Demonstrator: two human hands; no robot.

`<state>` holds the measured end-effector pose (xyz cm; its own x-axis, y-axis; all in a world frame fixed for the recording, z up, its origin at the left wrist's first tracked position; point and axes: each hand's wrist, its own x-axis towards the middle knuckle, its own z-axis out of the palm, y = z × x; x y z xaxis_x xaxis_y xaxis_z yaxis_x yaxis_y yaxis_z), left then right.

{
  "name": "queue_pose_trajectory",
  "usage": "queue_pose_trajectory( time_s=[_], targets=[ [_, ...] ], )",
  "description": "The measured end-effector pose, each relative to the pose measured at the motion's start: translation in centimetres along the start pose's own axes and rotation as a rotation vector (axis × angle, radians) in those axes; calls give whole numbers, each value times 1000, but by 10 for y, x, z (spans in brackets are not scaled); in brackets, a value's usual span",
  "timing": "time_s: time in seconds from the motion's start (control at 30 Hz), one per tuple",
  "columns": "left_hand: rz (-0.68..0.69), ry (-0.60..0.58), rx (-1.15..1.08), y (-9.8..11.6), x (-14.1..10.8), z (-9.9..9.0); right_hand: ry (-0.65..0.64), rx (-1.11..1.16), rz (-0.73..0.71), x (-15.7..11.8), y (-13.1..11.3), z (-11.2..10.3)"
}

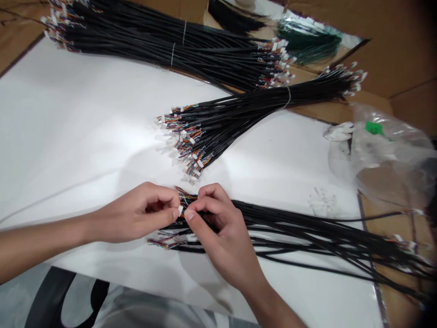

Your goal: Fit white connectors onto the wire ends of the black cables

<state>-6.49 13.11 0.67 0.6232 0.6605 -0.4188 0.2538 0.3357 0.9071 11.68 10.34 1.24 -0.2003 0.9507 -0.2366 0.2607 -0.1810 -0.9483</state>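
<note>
White tabletop (pixel 68 127) fills most of the view, with brown cardboard (pixel 403 64) beyond it. Across the middle lies a tied bundle (pixel 252 109) of black cables, its colored wires and white plugs fanned out at the left end — call it the landmark. Beyond the landmark, and to its left, stretch two more tied bundles (pixel 136 41); behind its right half sit packs of dark green wires (pixel 310 41). To the landmark's right, a clear plastic bag (pixel 385 159) with a green tag (pixel 374 128) lies crumpled.

On the person's side of the landmark, loose black cables (pixel 307 223) run rightward past the table edge. Just below the landmark's fanned end, the left hand (pixel 143 214) pinches a small white plug (pixel 180 210) between thumb and forefinger. Beside it, over the loose cables, the right hand (pixel 221 232) has its thumb and fingertips drawn close together — whether they grip a wire, I cannot tell.
</note>
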Motion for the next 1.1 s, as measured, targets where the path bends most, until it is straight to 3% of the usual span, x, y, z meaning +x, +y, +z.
queue_pose_trajectory(
  time_s=[0.87,1.1],
  targets=[
    [-66,7,-68,-3,0,-4,-4,21,40,0,1,-1],
    [-119,62,-142,0,0,-1,-14,60,51,-2,2,-2]
  ],
)
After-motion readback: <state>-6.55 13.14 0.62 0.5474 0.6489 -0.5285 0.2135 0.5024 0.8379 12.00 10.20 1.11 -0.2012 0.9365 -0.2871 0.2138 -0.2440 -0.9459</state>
